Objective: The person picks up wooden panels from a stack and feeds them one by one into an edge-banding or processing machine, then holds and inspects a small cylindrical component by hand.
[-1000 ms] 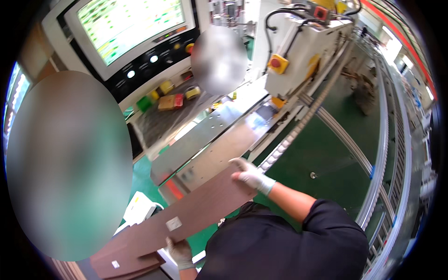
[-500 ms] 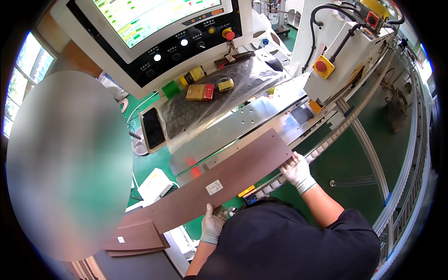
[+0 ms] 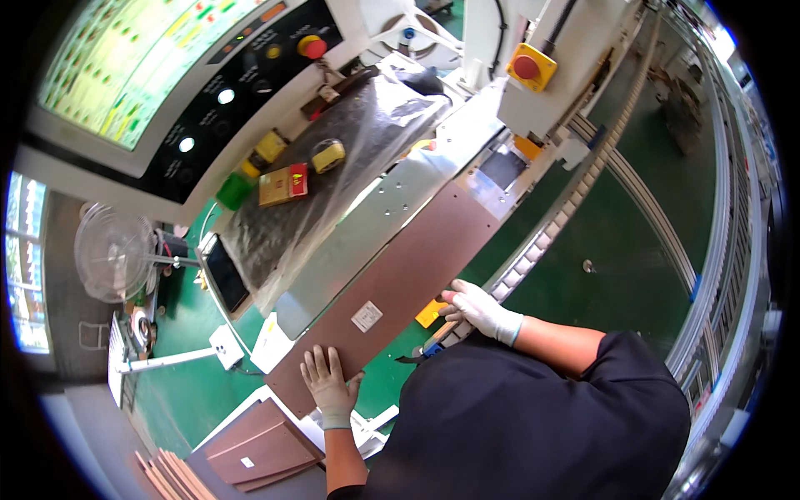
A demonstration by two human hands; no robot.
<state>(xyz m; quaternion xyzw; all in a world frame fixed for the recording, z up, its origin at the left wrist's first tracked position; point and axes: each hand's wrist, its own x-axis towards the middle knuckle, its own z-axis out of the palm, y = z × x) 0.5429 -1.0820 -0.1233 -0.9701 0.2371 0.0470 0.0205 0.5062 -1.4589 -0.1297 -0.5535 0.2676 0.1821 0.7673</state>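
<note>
A long brown panel [image 3: 400, 271] with a white label [image 3: 367, 317] lies slantwise along the machine's bed, beside a silvery metal plate [image 3: 350, 258]. My left hand [image 3: 331, 387], in a pale glove, rests flat with fingers spread on the panel's near-left end. At the panel's near edge, right of the label, is my gloved right hand [image 3: 487, 312]. Its fingers are partly stretched and apart, with the tips touching or just beside the edge.
Beyond the plate are a plastic-covered surface with a small box [image 3: 283, 185], a tape roll [image 3: 328, 156] and a phone [image 3: 225, 271]. A control panel [image 3: 242, 92] stands at upper left. Other brown panels [image 3: 262, 450] lie at lower left. A roller track [image 3: 542, 242] runs at right.
The panel has moved up against the metal plate and lies along the bed. My left hand has gone from its underside onto its top; my right hand has left its far-right end. The view has turned.
</note>
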